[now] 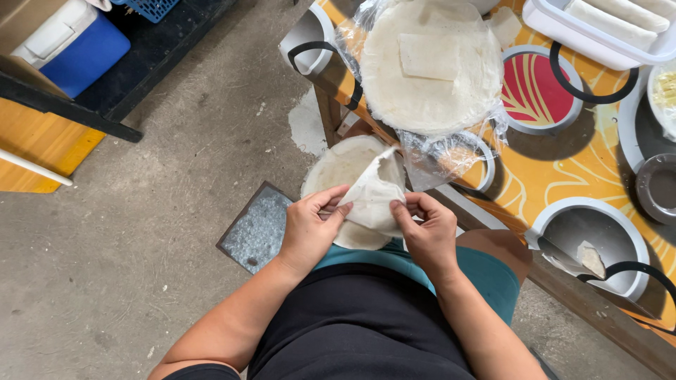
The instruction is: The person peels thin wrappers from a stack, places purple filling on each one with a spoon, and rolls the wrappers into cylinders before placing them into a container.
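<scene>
Head view, only one camera.

Left hand (310,226) and right hand (424,232) both pinch the same thin white wrapper sheet (373,197), held over the lap, just off the counter (563,176) edge. Left hand: thumb and fingertips closed on the sheet's left edge. Right hand: thumb and forefinger closed on the lower right edge, other fingers curled. Neither has a full fist on it, just a fingertip pinch.

The sheet is folded or half peeled, rising to a point at upper right. Its long axis runs from lower left to upper right, toward the counter. It sits between the two hands, so they are about equally near; the left hand's fingertips overlap it slightly more.

Directly under the sheet: a round stack of the same wrappers (345,169), resting low near the person's knee, partly hidden by the hands. I can't tell whether the held sheet is fully free of it.

Up and right, on the counter: a bigger round wrapper stack in a clear plastic bag (429,70), well apart from the hands. Farther right, a white tray of rolled pieces (605,28), a small metal bowl (658,186), and a scrap of wrapper (590,259) near the counter edge.

Floor at left: blue-and-white cooler (70,42), metal plate (257,229) set in the concrete.
</scene>
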